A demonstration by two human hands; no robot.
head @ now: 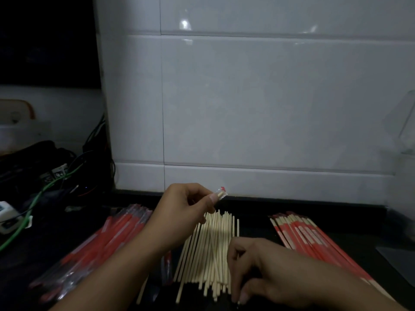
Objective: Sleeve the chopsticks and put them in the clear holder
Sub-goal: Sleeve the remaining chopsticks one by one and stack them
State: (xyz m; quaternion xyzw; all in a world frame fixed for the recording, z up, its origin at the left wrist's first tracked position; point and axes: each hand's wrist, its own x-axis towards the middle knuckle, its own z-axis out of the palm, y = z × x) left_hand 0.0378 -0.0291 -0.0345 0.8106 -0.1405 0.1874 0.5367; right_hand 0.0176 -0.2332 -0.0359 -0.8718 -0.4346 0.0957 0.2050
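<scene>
My left hand [184, 205] is raised above the counter and pinches the top of a red and clear sleeve [221, 194] between thumb and fingers. A pale chopstick tip shows inside that end. The sleeve's lower part runs under my forearm. Bare wooden chopsticks [211, 241] lie in a loose pile in the middle. My right hand [253, 265] rests on the pile's near end with fingers curled down; whether it pinches a stick is hidden. The clear holder [404, 131] stands at the far right against the tiles.
A heap of red sleeves [107, 239] lies on the left of the dark counter. Sleeved chopsticks [310, 239] lie in a row on the right. Cables and a green wire [33, 205] clutter the far left. A white tiled wall [247, 97] closes the back.
</scene>
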